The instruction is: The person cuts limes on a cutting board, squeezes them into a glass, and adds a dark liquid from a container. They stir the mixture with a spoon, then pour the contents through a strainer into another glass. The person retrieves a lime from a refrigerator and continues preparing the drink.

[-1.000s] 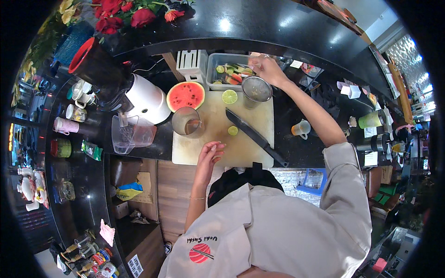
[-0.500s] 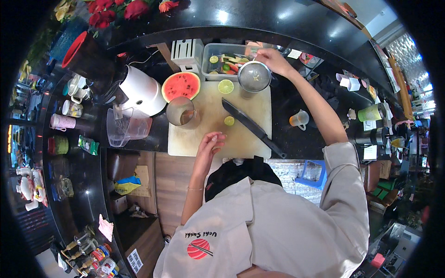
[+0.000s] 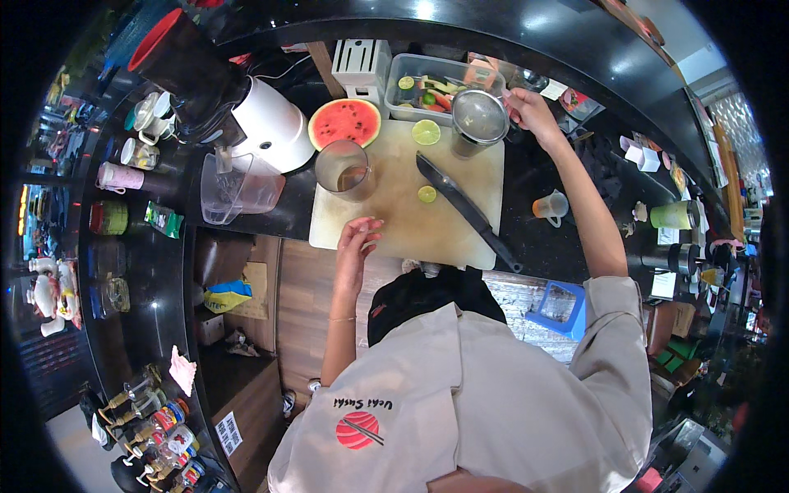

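A round mesh strainer (image 3: 480, 117) sits over the mouth of a tall container at the cutting board's far right corner. My right hand (image 3: 528, 115) is closed at the strainer's right rim; the grip itself is partly hidden. Relaxed and empty, my left hand (image 3: 359, 237) hangs open over the near left edge of the pale cutting board (image 3: 394, 222), its fingers loosely bent. A clear jug (image 3: 343, 171) with a little brownish liquid stands beyond it. A black knife (image 3: 464, 205) lies slanted across the board, near two cut lime pieces, one larger (image 3: 426, 132) and one smaller (image 3: 427, 194).
Half a watermelon (image 3: 345, 124) rests behind the jug, beside a white juicer (image 3: 267, 127) and a clear plastic pitcher (image 3: 238, 193). A clear bin (image 3: 448, 74) of fruit and vegetable pieces stands behind the board. A small orange-bottomed measuring cup (image 3: 549, 207) is on the right counter.
My right hand has shifted from the strainer's far rim round to its right side. My left hand has moved slightly left. The whole view has shifted, while the board's contents keep their places.
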`<state>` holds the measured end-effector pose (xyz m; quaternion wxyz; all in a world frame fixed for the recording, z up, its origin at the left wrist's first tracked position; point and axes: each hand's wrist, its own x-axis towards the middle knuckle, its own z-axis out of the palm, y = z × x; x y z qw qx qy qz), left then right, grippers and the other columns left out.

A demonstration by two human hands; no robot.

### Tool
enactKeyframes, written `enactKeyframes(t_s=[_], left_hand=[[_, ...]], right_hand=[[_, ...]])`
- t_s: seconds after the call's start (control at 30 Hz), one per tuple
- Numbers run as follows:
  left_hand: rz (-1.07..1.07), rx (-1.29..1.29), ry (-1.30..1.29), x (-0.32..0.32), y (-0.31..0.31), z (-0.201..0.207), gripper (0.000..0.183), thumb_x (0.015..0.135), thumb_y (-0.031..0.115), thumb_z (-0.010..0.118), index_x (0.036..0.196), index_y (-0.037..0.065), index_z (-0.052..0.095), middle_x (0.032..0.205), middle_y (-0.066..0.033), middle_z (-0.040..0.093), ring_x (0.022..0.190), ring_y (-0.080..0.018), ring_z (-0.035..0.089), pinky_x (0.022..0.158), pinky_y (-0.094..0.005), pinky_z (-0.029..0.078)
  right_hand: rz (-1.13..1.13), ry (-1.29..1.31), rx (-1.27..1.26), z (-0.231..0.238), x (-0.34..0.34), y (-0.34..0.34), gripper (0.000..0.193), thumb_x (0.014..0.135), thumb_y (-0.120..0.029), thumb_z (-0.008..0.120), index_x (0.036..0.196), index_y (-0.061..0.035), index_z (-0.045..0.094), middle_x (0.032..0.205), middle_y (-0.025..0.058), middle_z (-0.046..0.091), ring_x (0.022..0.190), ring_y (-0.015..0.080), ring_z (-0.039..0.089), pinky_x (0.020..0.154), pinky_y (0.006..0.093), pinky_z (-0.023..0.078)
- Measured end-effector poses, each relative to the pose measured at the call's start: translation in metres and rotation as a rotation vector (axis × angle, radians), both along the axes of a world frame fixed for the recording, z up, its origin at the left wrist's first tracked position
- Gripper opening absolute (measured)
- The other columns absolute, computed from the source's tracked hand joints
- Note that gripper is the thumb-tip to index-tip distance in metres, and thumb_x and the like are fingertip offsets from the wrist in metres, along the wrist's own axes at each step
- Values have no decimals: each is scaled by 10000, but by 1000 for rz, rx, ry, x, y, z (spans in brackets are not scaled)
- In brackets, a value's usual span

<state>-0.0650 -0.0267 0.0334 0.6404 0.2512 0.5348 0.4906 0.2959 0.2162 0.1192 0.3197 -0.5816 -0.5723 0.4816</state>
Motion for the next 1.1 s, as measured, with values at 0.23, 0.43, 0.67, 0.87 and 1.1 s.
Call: enactKeyframes(t_s=[0.23,0.43,0.67,0.87,1.1], left_hand=[[32,37,-5,-14,7,3,244,954,261,607,1174,155,590,1186,-37,673,967,-121,586,873,-288,416],[-18,12,-4,-6,5,2,267,966,292,605,1192,153,580,1197,-36,663,980,-125,585,879,-292,417],[-63,23,-19,-4,5,0,277,967,305,610,1197,155,578,1188,-34,664,992,-130,584,883,-301,412],[-32,23,-12,-7,6,2,253,957,286,610,1175,160,584,1183,-34,669,985,-131,580,882,-299,405],[-22,8,-10,-6,0,3,272,953,285,613,1189,157,567,1179,-39,672,982,-133,580,876,-293,404]], right_hand=[[-49,-7,34,-6,1,-12,367,993,-404,580,826,-85,646,703,-16,606,568,42,449,491,216,316],[-87,-45,47,-8,3,-19,339,992,-362,583,837,-75,676,726,-5,651,583,49,467,504,218,337],[-75,89,1,3,3,-31,258,985,-327,595,913,-96,685,815,14,697,600,40,445,543,198,321],[-158,389,-55,18,-16,-31,212,970,-251,593,982,-58,682,864,15,705,644,37,422,542,202,311],[-141,-144,153,-24,-38,39,199,841,-172,675,969,-55,772,827,2,700,678,128,587,645,275,448]])
